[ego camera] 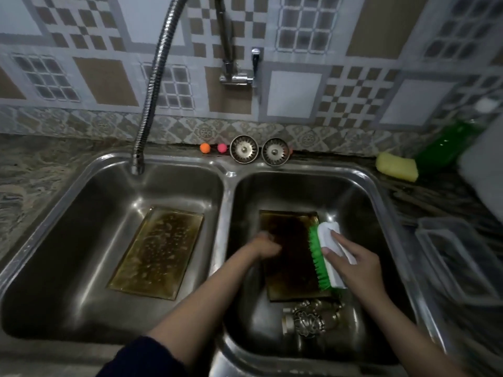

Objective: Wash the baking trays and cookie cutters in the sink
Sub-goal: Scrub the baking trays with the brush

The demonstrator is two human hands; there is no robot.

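A dark, stained baking tray lies in the right basin of the steel double sink. My left hand grips the tray's left edge. My right hand holds a white scrub brush with green bristles, bristles against the tray's right side. Several metal cookie cutters lie in a heap just in front of this tray. A second baking tray, golden-brown and dotted with suds or droplets, lies flat in the left basin.
A flexible faucet hose hangs over the left basin. Two sink strainers and small coloured balls sit on the back ledge. A yellow sponge, a green soap bottle and a clear plastic container stand on the right counter.
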